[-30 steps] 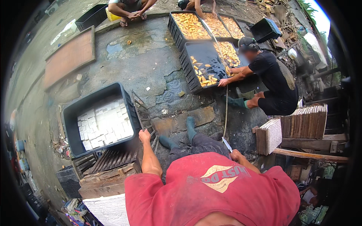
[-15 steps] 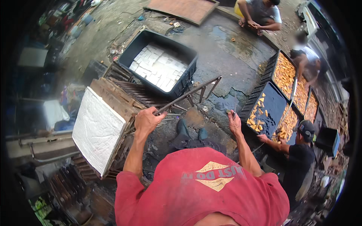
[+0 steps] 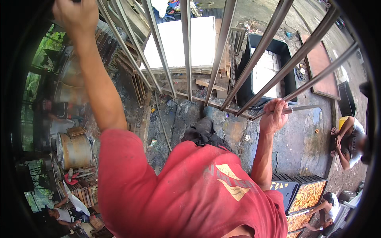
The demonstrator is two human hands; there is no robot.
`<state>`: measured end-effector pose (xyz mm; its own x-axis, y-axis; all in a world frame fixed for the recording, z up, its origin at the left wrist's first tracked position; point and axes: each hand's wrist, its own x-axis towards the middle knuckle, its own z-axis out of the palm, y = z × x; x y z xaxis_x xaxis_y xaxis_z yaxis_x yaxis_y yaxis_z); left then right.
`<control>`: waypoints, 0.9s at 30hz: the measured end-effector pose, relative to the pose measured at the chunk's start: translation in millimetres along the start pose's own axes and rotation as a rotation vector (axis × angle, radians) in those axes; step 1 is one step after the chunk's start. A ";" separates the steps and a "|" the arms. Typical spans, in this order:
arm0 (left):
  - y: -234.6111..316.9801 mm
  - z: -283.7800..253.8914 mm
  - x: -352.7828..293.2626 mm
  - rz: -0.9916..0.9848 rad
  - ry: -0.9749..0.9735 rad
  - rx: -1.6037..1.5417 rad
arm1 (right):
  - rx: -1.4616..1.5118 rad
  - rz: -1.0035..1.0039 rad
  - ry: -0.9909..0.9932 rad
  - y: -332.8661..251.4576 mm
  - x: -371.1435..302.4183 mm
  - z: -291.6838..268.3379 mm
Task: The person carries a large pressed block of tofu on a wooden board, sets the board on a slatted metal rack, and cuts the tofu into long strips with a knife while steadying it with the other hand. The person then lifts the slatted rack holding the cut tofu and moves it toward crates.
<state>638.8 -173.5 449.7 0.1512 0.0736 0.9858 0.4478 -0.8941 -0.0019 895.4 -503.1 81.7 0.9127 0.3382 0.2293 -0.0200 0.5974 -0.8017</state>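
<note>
A slatted rack (image 3: 188,51) of long bars is raised in front of me, its bars fanning toward the upper edge. At the upper left my left hand (image 3: 77,18) is closed at the rack's side; its fingertips are partly cut off. My right hand (image 3: 273,115) is wrapped round the handle of a knife (image 3: 305,108), blade pointing right, close to the rack's lower rail. Behind the bars lies a flat white slab (image 3: 178,43) on stacked wooden boards. A black crate (image 3: 291,77) of white blocks stands to its right, partly hidden by bars.
A reddish board (image 3: 321,67) lies beyond the crate. One person (image 3: 349,139) crouches at the right; another (image 3: 327,212) is by black trays of orange-yellow pieces (image 3: 307,196). A rusty drum (image 3: 74,150) stands left, and a thin rod (image 3: 162,119) lies on the wet ground.
The view has swung left. The rack, low by the boards before, is now lifted and tilted up in front of me. My left hand has risen; my right hand, still with the knife, is beside the rack.
</note>
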 end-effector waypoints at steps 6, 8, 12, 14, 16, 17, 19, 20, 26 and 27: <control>-134.1 -8.0 -225.2 -1.044 -0.689 -1.215 | 0.025 0.389 0.029 35.5 27.3 51.9; -174.4 3.4 -262.5 -1.115 -0.714 -1.184 | -0.015 0.503 0.084 67.0 30.1 68.4; -257.6 52.2 -315.5 -1.440 -0.658 -1.152 | -0.286 0.606 0.056 142.2 46.6 108.2; -309.9 83.0 -349.9 -1.502 -0.789 -0.854 | -0.458 0.662 0.035 182.5 62.2 132.6; -361.7 112.0 -392.2 -1.548 -0.759 -1.024 | -0.668 0.620 0.013 226.9 75.1 163.6; -380.8 124.0 -416.1 -1.636 -0.655 -1.010 | -0.750 0.631 0.003 246.7 82.1 177.7; -421.4 157.6 -451.9 -1.289 -0.572 -1.069 | -0.846 0.616 -0.013 284.1 103.6 202.9; -438.9 173.5 -464.4 -1.339 -0.523 -1.129 | -0.907 0.600 -0.012 303.5 114.3 214.8; -478.3 252.3 -494.0 -1.239 -0.695 -1.015 | -1.216 0.515 0.021 364.4 163.2 237.9; -475.7 253.9 -493.8 -1.147 -0.782 -0.911 | -1.236 0.430 0.003 366.4 164.6 239.5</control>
<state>574.9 327.7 -78.9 0.6313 0.7707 0.0870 0.0459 -0.1492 0.9877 940.5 -54.4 -42.1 0.9282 0.3309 -0.1703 0.0756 -0.6156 -0.7844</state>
